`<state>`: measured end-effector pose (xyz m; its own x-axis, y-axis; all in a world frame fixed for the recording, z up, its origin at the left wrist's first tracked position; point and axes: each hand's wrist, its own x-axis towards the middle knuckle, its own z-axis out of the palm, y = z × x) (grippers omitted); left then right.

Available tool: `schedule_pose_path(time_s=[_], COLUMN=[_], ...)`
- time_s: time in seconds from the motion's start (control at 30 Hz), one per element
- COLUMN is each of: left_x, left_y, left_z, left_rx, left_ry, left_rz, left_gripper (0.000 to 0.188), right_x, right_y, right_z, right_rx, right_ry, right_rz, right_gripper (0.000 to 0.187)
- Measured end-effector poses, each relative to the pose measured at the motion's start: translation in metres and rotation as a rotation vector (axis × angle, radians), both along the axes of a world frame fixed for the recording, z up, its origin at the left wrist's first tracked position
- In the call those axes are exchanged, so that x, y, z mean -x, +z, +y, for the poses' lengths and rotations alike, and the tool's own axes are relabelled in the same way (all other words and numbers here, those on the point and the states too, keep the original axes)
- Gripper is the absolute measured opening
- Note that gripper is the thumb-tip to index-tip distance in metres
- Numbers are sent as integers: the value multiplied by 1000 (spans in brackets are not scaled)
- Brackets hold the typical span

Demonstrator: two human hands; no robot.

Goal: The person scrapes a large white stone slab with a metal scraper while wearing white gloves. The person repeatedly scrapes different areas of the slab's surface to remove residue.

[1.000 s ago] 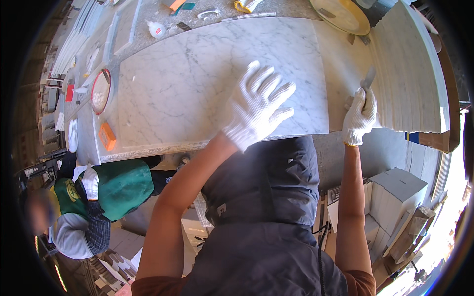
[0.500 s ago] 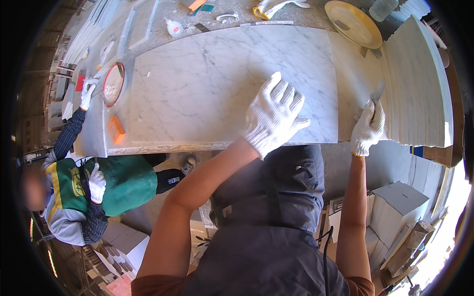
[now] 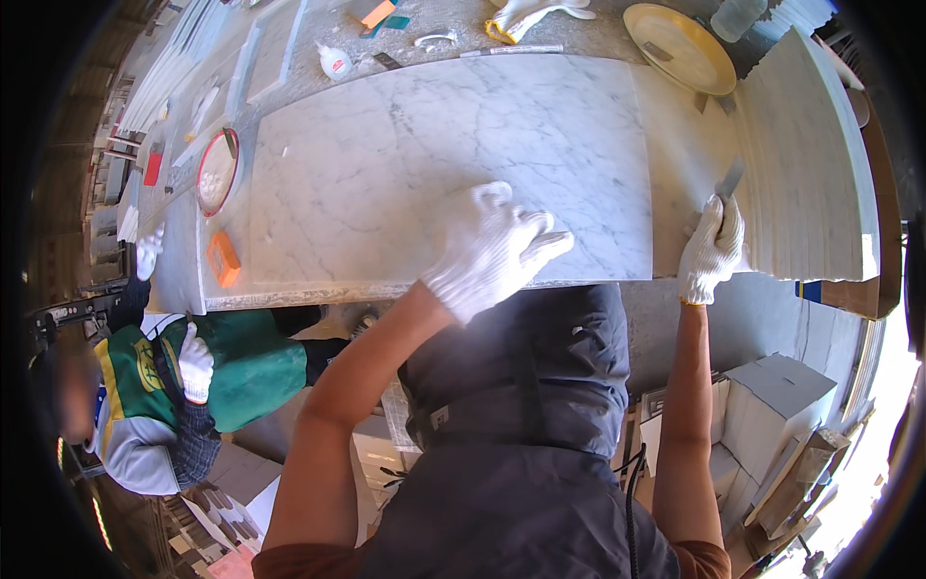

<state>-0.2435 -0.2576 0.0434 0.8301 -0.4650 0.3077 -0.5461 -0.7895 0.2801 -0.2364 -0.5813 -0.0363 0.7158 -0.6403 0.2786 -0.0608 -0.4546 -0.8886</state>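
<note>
A white marble slab with grey veins lies flat on the bench in front of me. Over its near edge is my left hand in a white knitted glove, slightly blurred, fingers apart and nothing in them. Whether it touches the stone I cannot tell. My right hand, gloved alike, is closed around a putty knife whose flat metal blade points away from me. It is beyond the slab's right edge, beside a stack of upright pale slabs. The knife's handle is hidden in the glove.
Behind the slab are a yellow-rimmed dish, a spare glove and a small white bottle. A red-rimmed bowl and an orange block sit left. A co-worker in a green apron stands at the left.
My left hand has moved left and nearer to me across the slab. My right hand keeps the putty knife in nearly the same place. The co-worker's far hand has drawn back from the bench.
</note>
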Motion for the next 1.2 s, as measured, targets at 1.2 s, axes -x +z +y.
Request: schedule_pose_path(time_s=[1.2], left_x=[53], left_y=[2], left_z=[38], left_rx=[70], left_ry=[87], left_rz=[19], left_gripper=[29], right_x=[-2], right_y=[-13], right_z=[-8], right_rx=[-5], right_ry=[-30], right_rz=[-6], right_gripper=[35])
